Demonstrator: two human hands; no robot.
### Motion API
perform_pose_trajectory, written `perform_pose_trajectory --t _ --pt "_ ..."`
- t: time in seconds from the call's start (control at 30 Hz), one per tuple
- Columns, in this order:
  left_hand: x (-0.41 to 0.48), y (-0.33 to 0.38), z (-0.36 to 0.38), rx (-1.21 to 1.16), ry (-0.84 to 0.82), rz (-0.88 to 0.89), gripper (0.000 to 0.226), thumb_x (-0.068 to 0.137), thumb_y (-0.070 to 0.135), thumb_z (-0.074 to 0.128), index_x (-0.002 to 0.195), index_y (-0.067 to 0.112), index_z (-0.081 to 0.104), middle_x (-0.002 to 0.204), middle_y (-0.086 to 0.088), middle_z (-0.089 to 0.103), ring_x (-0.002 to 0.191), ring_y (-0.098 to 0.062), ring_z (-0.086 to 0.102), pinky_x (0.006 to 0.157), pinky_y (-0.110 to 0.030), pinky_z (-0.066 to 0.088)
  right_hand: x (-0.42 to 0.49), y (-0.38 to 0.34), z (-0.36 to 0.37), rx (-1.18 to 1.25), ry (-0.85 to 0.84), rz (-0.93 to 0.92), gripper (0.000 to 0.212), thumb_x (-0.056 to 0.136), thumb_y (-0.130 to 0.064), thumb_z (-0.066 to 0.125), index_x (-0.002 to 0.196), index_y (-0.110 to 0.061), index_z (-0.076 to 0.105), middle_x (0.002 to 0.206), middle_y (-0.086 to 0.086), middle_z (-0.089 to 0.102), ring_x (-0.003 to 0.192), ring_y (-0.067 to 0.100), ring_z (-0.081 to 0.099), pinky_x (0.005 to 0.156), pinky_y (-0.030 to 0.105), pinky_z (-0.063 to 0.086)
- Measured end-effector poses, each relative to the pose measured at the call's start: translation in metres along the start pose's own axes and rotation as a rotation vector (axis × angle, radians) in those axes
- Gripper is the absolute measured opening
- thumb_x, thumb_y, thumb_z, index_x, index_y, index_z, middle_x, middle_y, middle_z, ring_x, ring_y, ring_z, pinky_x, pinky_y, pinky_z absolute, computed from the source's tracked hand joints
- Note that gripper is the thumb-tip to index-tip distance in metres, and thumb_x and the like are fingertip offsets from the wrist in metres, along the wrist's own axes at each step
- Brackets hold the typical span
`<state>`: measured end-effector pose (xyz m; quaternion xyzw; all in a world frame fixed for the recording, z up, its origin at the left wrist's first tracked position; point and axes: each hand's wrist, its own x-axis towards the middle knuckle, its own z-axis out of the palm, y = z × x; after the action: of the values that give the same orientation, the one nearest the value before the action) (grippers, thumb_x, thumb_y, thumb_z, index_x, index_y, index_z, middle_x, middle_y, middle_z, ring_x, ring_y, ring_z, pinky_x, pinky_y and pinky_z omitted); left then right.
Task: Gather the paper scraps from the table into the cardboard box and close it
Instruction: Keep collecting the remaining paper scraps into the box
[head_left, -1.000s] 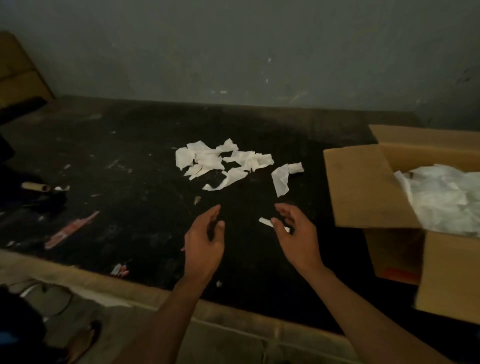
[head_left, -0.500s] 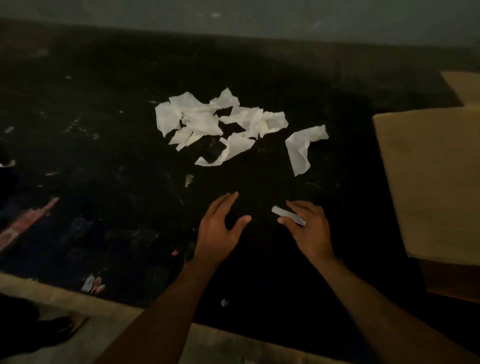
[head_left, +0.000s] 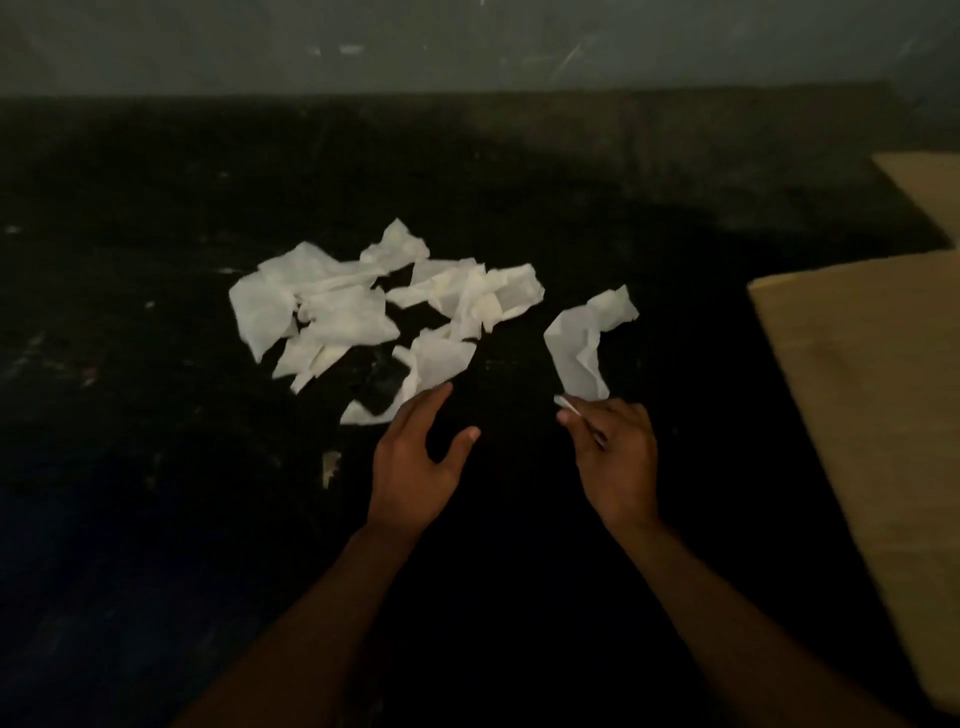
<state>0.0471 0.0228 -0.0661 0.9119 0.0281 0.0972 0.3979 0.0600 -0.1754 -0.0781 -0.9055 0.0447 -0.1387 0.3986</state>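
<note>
Several white paper scraps (head_left: 363, 312) lie in a loose heap on the dark table (head_left: 156, 493). One curled scrap (head_left: 584, 343) lies apart to the right of the heap. My left hand (head_left: 415, 467) hovers open just below the heap, fingertips at the nearest scrap's edge. My right hand (head_left: 615, 462) pinches a small white paper strip (head_left: 567, 404) between its fingertips, right below the curled scrap. Only a brown flap (head_left: 872, 395) of the cardboard box shows at the right edge; the box's inside is out of view.
A grey wall (head_left: 467, 47) runs along the table's far edge. A small pale fleck (head_left: 330, 465) lies on the table left of my left hand. A second cardboard flap (head_left: 930, 187) shows at the upper right.
Both hands have moved forward toward the scraps, the right one still holding the small strip. The view has closed in and tilted down, so most of the box has left the frame.
</note>
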Motion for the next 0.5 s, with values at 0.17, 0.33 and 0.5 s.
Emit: perform_pose_trajectory --t 0.17,0.33,0.5 --pt "0.092 -0.001 0.0 0.084 -0.14 0.179 0.086 0.074 0.05 0.073 0.145 0.036 0.025 0.155 0.01 0.021 0.141 -0.005 0.015 0.113 -0.033 0.019 0.081 -0.005 0.013 -0.175 0.123 -0.01 0.023 0.084 -0.028 0.067 0.107 -0.03 0.07 0.132 0.001 0.05 0.126 0.02 0.038 0.102 0.038 0.04" --pt "0.181 -0.02 0.021 0.362 -0.368 0.42 0.123 0.056 0.081 0.065 0.146 0.044 -0.01 0.157 0.011 -0.02 0.143 -0.017 -0.02 0.114 -0.049 -0.003 0.124 0.027 0.036 -0.369 -0.075 -0.108 0.026 0.09 -0.043 0.053 0.114 -0.046 0.062 0.16 0.002 0.007 0.147 0.023 0.0 0.117 0.045 0.008" --pt "0.216 -0.036 0.052 0.472 -0.589 0.506 0.117 0.061 0.086 0.052 0.142 0.046 -0.023 0.157 0.006 -0.022 0.143 -0.017 -0.021 0.115 -0.047 -0.005 0.135 0.04 0.049 -0.537 -0.436 -0.059 0.051 0.089 -0.067 0.031 0.139 -0.057 0.024 0.159 -0.001 -0.017 0.146 0.024 -0.015 0.118 0.05 -0.001"
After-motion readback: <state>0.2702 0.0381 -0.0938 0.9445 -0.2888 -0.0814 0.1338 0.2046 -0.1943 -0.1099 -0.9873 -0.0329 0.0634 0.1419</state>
